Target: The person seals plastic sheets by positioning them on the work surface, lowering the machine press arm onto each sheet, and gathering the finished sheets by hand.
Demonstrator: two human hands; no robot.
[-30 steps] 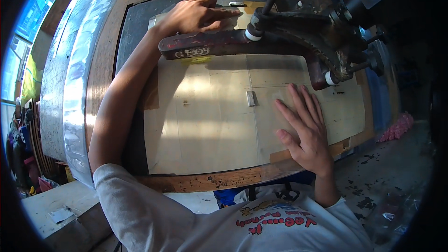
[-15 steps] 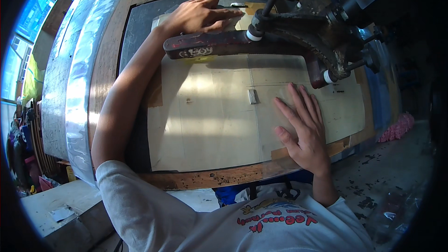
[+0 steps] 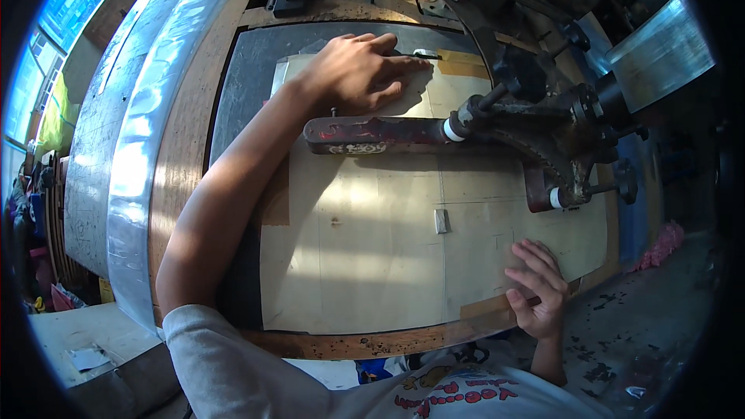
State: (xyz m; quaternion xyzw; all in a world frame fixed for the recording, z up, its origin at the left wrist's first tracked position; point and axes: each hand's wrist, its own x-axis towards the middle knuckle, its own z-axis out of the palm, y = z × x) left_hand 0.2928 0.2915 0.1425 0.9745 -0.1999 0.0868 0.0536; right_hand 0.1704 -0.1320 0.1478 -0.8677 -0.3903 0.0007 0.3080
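My left hand (image 3: 361, 74) rests at the far part of a pale cream sheet (image 3: 380, 264), beyond a dark metal frame bar (image 3: 365, 133). Its index finger points right along the sheet and the other fingers bend loosely; nothing shows in its grip. Near the sheet's right front corner, my right hand (image 3: 541, 287) has its fingers spread and slightly curled, holding nothing; whether it touches the sheet I cannot tell. A small light rectangular piece (image 3: 441, 221) lies on the sheet, left of my right hand. Tape strips (image 3: 466, 64) hold down the sheet's edges.
The frame bar joins a heavy metal arm with black knobs (image 3: 518, 74) at the right, hanging over the sheet. A wooden edge (image 3: 341, 344) runs along the front. Clear plastic sheeting (image 3: 140, 155) covers boards at the left. A pink bundle (image 3: 660, 247) sits at the right.
The view has shifted, so the board appears lower. My right hand has drawn back toward the front edge, its fingers now more curled. My left hand stays beyond the bar.
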